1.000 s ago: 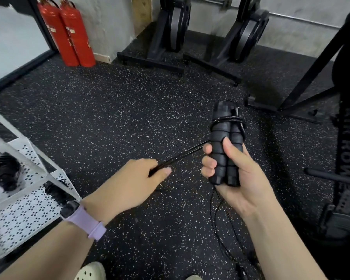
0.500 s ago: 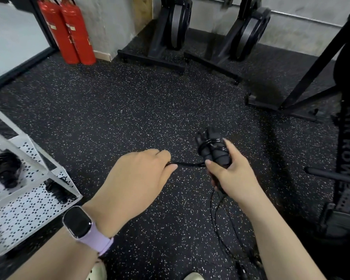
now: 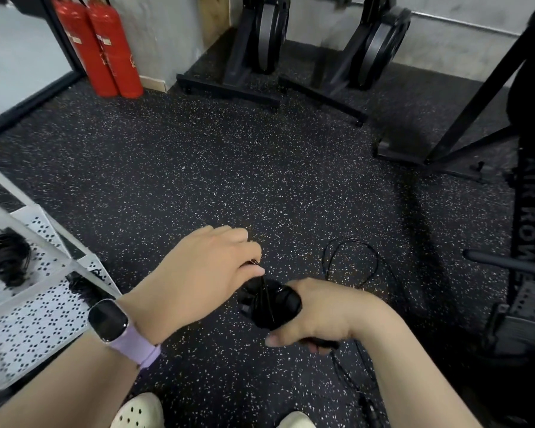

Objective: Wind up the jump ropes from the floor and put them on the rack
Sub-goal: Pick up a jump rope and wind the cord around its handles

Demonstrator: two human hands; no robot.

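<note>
**Rope handles gripped low over the gym floor**

While the right hand (image 3: 328,316) curls round the paired black jump rope handles (image 3: 271,304), the left hand (image 3: 204,273) pinches the thin black cord (image 3: 260,274) just above them, fingers drawn together on it. The rest of that cord loops loose on the speckled black floor (image 3: 198,168) just right of the handles and trails down past the right forearm. A watch (image 3: 108,319) on a lilac strap sits on the left wrist.

Left of the handles stands the white perforated rack (image 3: 28,319), with dark bundled ropes (image 3: 5,254) already lying on its shelf. Well beyond the handles, two red fire extinguishers (image 3: 102,47) stand against the wall, their labels too small to read, beside two black upright machines (image 3: 266,35). Right of the handles a black rowing machine (image 3: 531,230) crowds the edge, its rail lettered "AIR ROW", cut off there. Two pale clogs (image 3: 139,410) show below the handles.
</note>
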